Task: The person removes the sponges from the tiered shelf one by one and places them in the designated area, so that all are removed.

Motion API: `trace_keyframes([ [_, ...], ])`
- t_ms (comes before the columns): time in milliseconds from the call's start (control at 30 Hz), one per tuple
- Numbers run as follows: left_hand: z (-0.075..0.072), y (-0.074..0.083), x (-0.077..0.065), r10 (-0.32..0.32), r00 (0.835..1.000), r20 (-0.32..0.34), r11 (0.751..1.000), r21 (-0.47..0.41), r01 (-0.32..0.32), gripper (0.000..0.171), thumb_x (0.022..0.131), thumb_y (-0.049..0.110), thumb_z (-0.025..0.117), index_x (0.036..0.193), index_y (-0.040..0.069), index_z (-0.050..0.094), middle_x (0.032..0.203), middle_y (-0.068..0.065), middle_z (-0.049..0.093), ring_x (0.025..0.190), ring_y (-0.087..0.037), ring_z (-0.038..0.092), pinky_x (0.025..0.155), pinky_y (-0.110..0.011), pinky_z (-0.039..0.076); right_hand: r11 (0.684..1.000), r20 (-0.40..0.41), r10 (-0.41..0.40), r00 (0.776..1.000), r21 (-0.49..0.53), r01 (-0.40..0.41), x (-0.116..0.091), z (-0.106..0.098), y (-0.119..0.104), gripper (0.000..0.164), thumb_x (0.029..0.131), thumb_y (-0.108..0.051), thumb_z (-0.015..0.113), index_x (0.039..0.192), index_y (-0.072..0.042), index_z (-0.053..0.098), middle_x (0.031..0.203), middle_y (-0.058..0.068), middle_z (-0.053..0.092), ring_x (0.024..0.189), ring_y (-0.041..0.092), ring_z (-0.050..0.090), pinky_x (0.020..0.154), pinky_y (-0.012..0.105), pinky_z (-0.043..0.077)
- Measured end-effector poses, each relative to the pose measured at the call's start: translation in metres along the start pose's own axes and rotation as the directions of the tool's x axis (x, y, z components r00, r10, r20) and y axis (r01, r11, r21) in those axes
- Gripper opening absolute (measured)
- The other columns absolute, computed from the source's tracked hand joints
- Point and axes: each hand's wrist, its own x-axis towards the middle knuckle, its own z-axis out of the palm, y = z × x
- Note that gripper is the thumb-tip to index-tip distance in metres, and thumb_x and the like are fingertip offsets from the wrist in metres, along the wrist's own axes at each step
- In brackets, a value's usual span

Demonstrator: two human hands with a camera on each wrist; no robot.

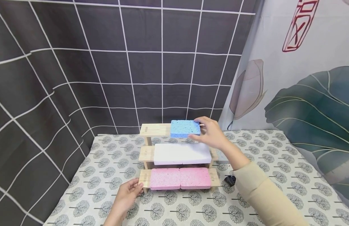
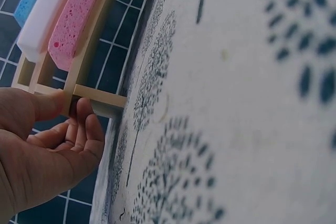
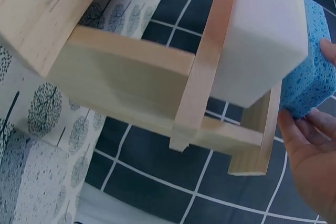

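R hand [image 1: 210,133] had hold of blue sponge [image 1: 184,128] by its R end, thumb on near side, fingers round far corner; grip only partly closed, opened approx. to sponge's width. Prob. held at the end so most of top face & front edge stayed in sight for lining up. Sponge was at top tier [image 1: 156,129] of three-tier wooden stand [image 1: 147,153], approx. mid-to-R, w/ bare wood showing to its L; couldn't tell if full wt. was on the wood or on the fingers. L hand [image 1: 128,192] pinched L end of bottom tier [image 1: 145,175]: thumb against the wood, other fingers curled in below, no sponge in it. Judged a brace, i.e. to keep stand from sliding or tipping while R hand worked up top. White blocks [image 1: 182,153], prob. two given the seam at front, lay side by side on middle tier; material unclear. Pink sponges [image 1: 165,179], x2, lay flat on bottom tier, edges touching, wood showing at both ends. One colour per tier; looked like deliberate sorting, stepped tiers leaving each row visible from front. Stand stood on tree-print tablecloth [image 1: 106,172]; small black object [image 1: 230,180] near its R side, ID unclear.
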Motion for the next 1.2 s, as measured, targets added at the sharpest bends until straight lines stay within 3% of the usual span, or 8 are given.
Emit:
trace_keyframes([
  [400,0.000,0.001,0.000,-0.002,1.000,-0.003,1.000,0.002,0.002,0.044,0.099,0.007,0.061,0.132,-0.021,0.049,0.101,-0.014,0.066,0.089,-0.019,0.064,0.079,-0.023,0.058,0.999,-0.007,0.034,0.999,-0.023,-0.034,-0.009,-0.012,0.014,0.065,0.080,-0.028,0.087,0.129,0.005,0.060,0.128,0.020,0.062,0.116,0.039,0.061,0.100,0.049,0.053],
  [767,0.000,-0.001,0.000,0.005,1.000,-0.001,1.000,0.000,-0.005,0.045,0.100,0.008,0.061,0.132,-0.020,0.050,0.101,-0.014,0.067,0.088,-0.019,0.064,0.078,-0.027,0.059,0.998,-0.066,0.058,0.996,-0.009,-0.059,-0.018,-0.018,0.023,0.060,0.075,-0.018,0.084,0.126,0.004,0.062,0.128,0.019,0.062,0.102,0.038,0.068,0.086,0.047,0.060],
  [1200,0.000,0.000,0.000,-0.008,1.000,-0.001,1.000,-0.013,0.008,0.043,0.099,0.007,0.061,0.132,-0.019,0.051,0.104,-0.015,0.067,0.090,-0.019,0.064,0.079,-0.028,0.059,0.999,-0.115,0.041,0.992,-0.018,-0.044,-0.025,-0.021,0.030,0.062,0.072,-0.014,0.082,0.127,0.005,0.061,0.129,0.018,0.062,0.105,0.037,0.063,0.090,0.055,0.055],
])
